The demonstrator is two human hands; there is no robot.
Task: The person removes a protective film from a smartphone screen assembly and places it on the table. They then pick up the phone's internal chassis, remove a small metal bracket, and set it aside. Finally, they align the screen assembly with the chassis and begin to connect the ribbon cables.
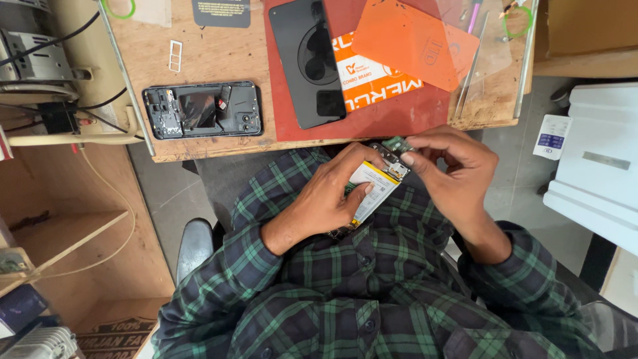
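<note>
Hands work close over my lap: my left hand [329,199] holds the open phone [373,186] steady so my right hand [446,166] can pinch its top part.

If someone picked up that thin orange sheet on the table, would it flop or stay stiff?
Probably it would bend a little: the orange sheet looks very thin and see-through. It seems light, so a push would likely slide it across the red mat. Being flat, it should not roll or tip.
</note>
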